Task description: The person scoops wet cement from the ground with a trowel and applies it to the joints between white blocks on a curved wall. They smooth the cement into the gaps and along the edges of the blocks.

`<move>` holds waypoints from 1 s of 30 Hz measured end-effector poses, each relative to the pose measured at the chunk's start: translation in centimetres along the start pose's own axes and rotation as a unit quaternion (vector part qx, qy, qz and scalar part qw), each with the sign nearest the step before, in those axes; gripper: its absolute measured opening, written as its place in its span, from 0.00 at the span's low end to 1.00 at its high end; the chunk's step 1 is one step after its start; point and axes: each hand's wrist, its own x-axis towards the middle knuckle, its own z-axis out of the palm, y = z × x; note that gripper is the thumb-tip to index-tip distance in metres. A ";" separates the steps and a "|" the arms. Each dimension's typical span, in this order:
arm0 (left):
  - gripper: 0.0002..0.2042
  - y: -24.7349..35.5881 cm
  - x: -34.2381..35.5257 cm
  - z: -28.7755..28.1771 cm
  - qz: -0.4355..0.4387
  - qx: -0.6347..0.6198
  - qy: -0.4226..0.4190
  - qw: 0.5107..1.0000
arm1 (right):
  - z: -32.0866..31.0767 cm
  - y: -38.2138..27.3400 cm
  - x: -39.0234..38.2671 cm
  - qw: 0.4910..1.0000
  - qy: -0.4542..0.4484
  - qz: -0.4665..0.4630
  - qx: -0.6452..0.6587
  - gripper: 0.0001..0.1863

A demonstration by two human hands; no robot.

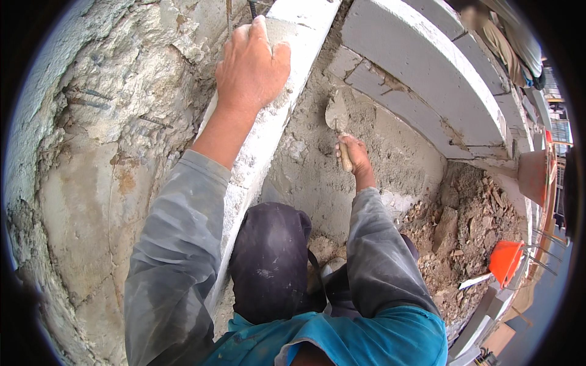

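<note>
My right hand (pixel 355 155) is wrapped round the wooden handle of a trowel (pixel 336 113). Its mortar-smeared blade points away from me, over the rough grey mortar (pixel 317 158) between two walls. To the left, my left hand (pixel 253 70) rests on the top of a low wall of white blocks (pixel 244 177), thumb apart from the fingers. Those fingers are bent toward the block's far end, and nothing loose shows in them. My knee in dark trousers (pixel 271 262) is close beside this wall.
A curved wall of pale blocks (pixel 421 67) rises on the right. Broken rubble (pixel 464 226) lies at lower right, near an orange bucket (pixel 506 262) and a reddish bucket (pixel 536 174). Rebar sticks out of the rough wall (pixel 122 110) at left. Another person (pixel 500 43) is at top right.
</note>
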 end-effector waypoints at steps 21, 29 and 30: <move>0.33 0.7 0.2 0.0 -0.015 -0.049 0.013 0.999 | 17.2 -28.6 -6.9 0.922 0.092 -0.374 0.029 0.06; 0.34 0.9 0.0 -1.1 -0.031 -0.049 -0.027 0.998 | 14.9 -28.6 -7.6 0.913 0.099 -0.383 -0.104 0.06; 0.34 1.0 -0.1 -1.2 -0.032 -0.048 -0.029 0.998 | 14.4 -28.8 -7.6 0.910 0.093 -0.384 -0.129 0.06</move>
